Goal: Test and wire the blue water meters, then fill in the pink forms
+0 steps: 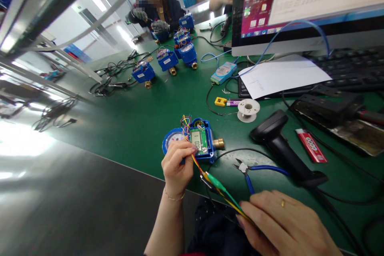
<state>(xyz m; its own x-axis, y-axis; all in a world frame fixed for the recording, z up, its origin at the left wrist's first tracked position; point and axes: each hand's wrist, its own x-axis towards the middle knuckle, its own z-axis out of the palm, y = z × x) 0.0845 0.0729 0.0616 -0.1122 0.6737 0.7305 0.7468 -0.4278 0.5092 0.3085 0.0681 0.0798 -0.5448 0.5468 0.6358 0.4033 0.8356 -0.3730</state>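
Note:
A blue water meter lies on the green table with its housing open, showing a circuit board with a small display and a round dial. My left hand pinches thin red and yellow wires just in front of the meter. Those wires run to a green alligator clip and a black clip. Lower right, my right hand is closed on the green and yellow leads behind the clips. Part of the dial is hidden by my left hand.
Blue-handled cutters, a black barcode scanner, a solder spool and a red packet lie to the right. A monitor and keyboard stand behind. Several blue meters sit farther back, near a gloved co-worker.

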